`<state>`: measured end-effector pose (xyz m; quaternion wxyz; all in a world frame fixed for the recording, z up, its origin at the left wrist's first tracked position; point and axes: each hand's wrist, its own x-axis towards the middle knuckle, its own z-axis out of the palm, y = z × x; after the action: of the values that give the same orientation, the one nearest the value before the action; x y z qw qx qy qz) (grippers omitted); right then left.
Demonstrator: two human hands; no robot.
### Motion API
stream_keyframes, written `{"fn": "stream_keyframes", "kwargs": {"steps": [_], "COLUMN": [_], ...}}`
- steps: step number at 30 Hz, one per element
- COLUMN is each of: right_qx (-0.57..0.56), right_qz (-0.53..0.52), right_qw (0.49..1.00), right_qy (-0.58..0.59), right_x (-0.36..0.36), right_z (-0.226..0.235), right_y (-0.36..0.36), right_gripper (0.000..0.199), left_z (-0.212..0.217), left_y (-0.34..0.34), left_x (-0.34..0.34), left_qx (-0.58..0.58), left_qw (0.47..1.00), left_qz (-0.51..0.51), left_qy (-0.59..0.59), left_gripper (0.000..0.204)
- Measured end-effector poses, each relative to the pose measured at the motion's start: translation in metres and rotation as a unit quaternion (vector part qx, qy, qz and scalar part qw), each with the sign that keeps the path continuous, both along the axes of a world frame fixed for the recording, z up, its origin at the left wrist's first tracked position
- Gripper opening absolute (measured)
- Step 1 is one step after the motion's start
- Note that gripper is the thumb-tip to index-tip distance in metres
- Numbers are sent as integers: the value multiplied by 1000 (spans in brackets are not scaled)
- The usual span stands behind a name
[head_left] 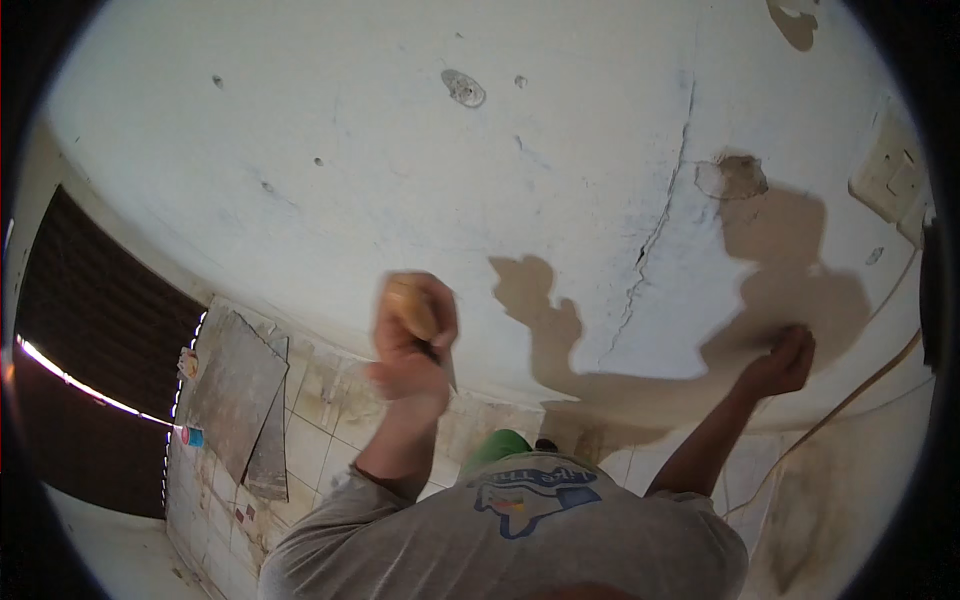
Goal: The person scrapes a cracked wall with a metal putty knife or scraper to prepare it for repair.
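My left hand (pixel 412 372) is raised in front of the pale wall (pixel 340 220), closed around a tool with a rounded tan handle (pixel 413 308). The hand is smeared by motion. A thin dark part shows below the handle by the wrist, but the tool's working end cannot be made out. My right hand (pixel 783 365) is at the lower right, at or close to the wall, its fingers curled together. Whatever they may hold is hidden. A long jagged crack (pixel 641 255) runs down the wall between the hands, with a rough patched spot (pixel 733 177) to its right.
Small holes and a bare gouge (pixel 463 88) mark the wall. A white switch plate (pixel 890 170) is at the right, with a cable (pixel 850 408) hanging below. Boards (pixel 235 390) lie on the stained tiled floor (pixel 315 435), near a dark corrugated shutter (pixel 100 290) and a small blue-and-red can (pixel 192 436).
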<state>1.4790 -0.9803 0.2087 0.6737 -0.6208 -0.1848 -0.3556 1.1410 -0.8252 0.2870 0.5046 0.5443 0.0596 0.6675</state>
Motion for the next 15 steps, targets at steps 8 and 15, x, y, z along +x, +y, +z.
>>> {"fn": "stream_keyframes", "kwargs": {"steps": [8, 15], "right_qx": [18, 13], "right_qz": [-67, 13], "right_qw": [985, 981], "right_qy": [-156, -194], "right_x": [19, 18], "right_z": [-38, -39], "right_y": [18, 10], "right_gripper": [34, 29], "left_z": [118, 126], "left_y": [-10, 23], "left_x": [31, 36], "left_qx": [284, 399], "left_qw": [922, 841], "left_qz": [251, 358], "left_qy": [74, 73], "left_gripper": [49, 53]}}
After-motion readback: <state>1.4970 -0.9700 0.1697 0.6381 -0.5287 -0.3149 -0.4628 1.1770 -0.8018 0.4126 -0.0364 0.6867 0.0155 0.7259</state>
